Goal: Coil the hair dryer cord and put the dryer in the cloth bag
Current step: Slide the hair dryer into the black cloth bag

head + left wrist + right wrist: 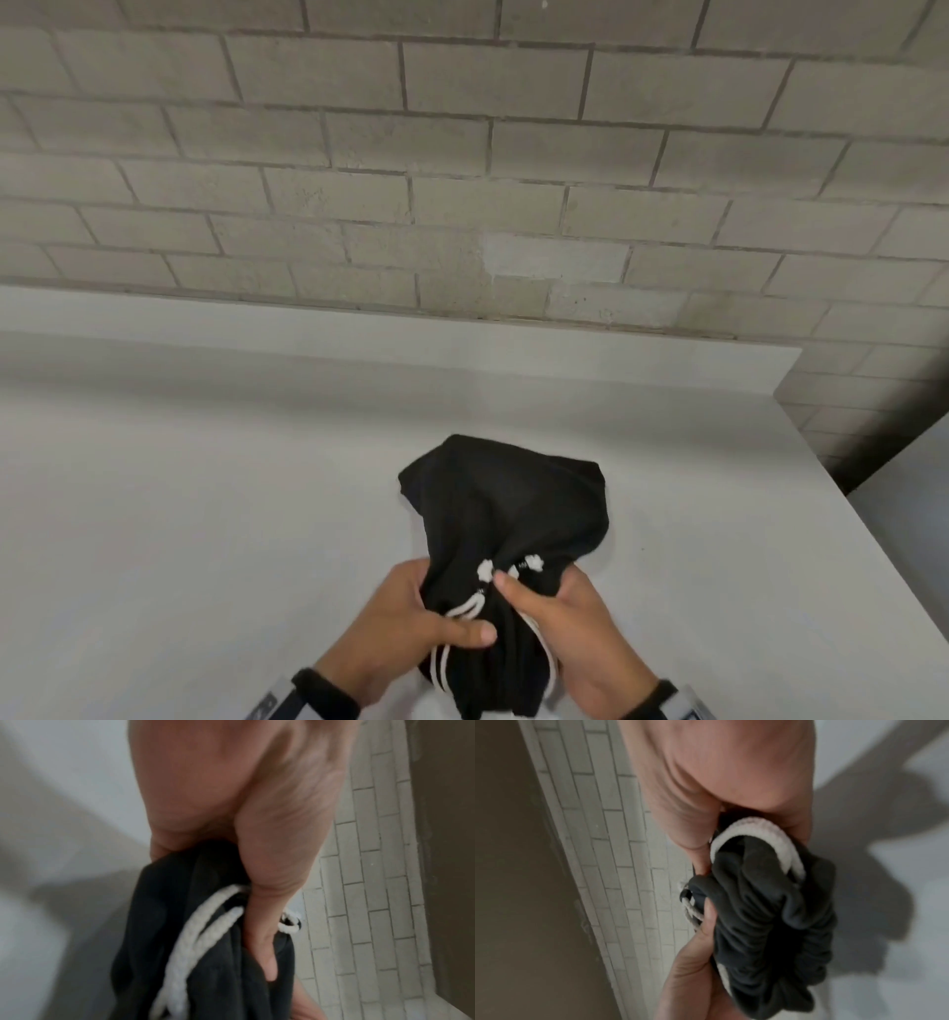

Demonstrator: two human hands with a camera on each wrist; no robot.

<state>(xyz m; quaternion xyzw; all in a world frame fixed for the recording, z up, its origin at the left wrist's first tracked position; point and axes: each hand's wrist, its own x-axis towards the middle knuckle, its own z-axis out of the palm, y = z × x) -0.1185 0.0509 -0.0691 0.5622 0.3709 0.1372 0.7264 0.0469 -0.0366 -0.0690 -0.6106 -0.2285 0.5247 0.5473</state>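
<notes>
A black cloth bag (506,506) with white drawstrings (464,611) lies bulging on the white table (205,488), its gathered mouth toward me. My left hand (411,624) grips the bunched neck from the left, thumb across the cord. My right hand (570,627) grips the neck from the right, thumb on top of the fabric. The left wrist view shows the bag (164,933) and its drawstrings (195,935) under my left fingers. In the right wrist view, the gathered fabric (770,912) and a white cord loop (752,825) sit in my right hand. The hair dryer and its cord are hidden.
A grey brick wall (462,154) rises behind the table's far edge. The table's right edge (873,519) runs diagonally close to the bag, with a gap and another pale surface (914,493) beyond it.
</notes>
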